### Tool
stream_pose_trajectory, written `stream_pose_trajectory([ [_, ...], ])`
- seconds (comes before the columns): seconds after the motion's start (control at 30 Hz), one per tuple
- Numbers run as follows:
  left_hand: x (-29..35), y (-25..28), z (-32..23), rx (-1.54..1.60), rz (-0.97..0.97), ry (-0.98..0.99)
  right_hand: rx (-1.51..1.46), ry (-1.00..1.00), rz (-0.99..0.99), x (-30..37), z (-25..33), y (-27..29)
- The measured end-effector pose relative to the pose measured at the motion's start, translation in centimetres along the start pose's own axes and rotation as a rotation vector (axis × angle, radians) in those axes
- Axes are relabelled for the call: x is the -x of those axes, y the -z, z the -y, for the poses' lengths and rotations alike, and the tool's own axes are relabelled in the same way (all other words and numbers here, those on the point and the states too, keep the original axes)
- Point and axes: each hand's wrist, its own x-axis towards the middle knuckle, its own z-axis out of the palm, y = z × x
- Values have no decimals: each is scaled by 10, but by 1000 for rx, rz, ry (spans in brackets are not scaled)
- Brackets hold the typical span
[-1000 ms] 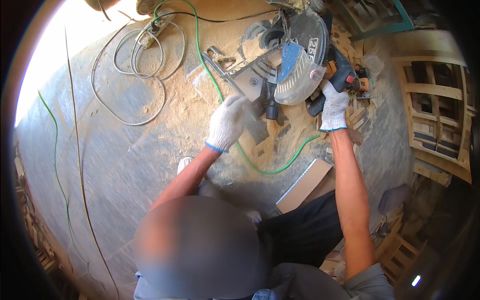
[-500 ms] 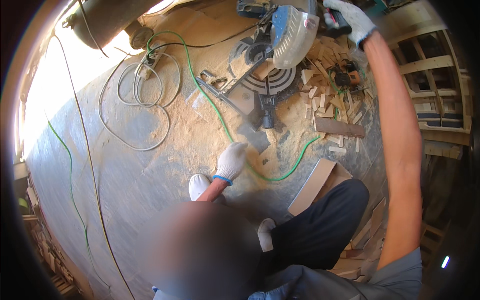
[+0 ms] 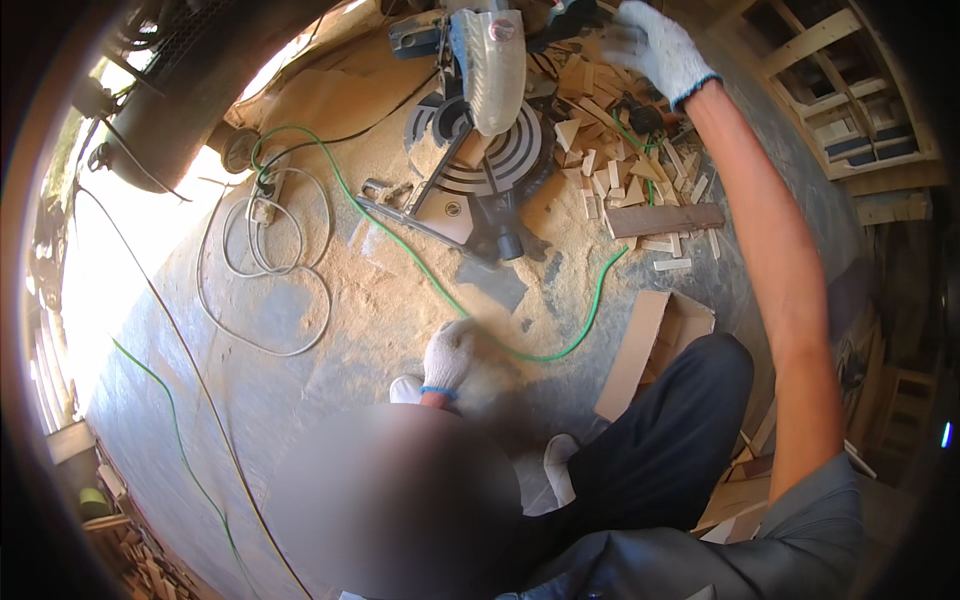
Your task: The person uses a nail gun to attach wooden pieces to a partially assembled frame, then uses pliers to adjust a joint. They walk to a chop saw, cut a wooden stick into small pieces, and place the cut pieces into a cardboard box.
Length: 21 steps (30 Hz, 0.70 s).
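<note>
The head view looks down on a person sitting on a dusty concrete floor (image 3: 300,380) thick with sawdust, one dark-trousered leg (image 3: 670,440) stretched forward. The right hand (image 3: 655,45), in a white knit glove with a blue cuff, is raised at the end of a long bare arm and closed around the dark handle of a mitre saw (image 3: 480,130), fingers wrapped over the grip. The saw stands at the top of the scene, its round blade under a pale guard (image 3: 492,62) lifted above the ribbed turntable (image 3: 505,160), with the base pointing back toward the person. The left hand (image 3: 448,355), in the same kind of glove, rests low on the sawdust close in front of the body, fingers curled loosely downward; whether it grips anything I cannot tell. A green cable (image 3: 430,275) loops from the left of the saw, passes just beside the left hand and curves back up toward a heap of wood offcuts (image 3: 610,160) lying right of the saw. A longer flat board (image 3: 665,218) lies at the edge of that heap, and a pale plank (image 3: 632,352) leans against the leg. A coil of white cord (image 3: 270,270) lies well to the left, near a dark cylindrical tank (image 3: 190,110).
</note>
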Motion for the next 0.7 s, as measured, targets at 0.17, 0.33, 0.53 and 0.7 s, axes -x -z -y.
stream_pose_trajectory([
  [0.17, 3, -9, -21, -121, 65, -151, 353, -434, -68, 66, -101, 99],
  [0.33, 5, -25, -55, -155, 234, -281, 874, -549, 185, 171, -192, 148],
  [0.53, -8, -27, -84, -337, 611, -387, 1410, -269, 188, 250, -214, 183],
  [0.7, -35, -1, -110, -477, 856, -620, 1311, -628, 179, 295, -194, 224],
])
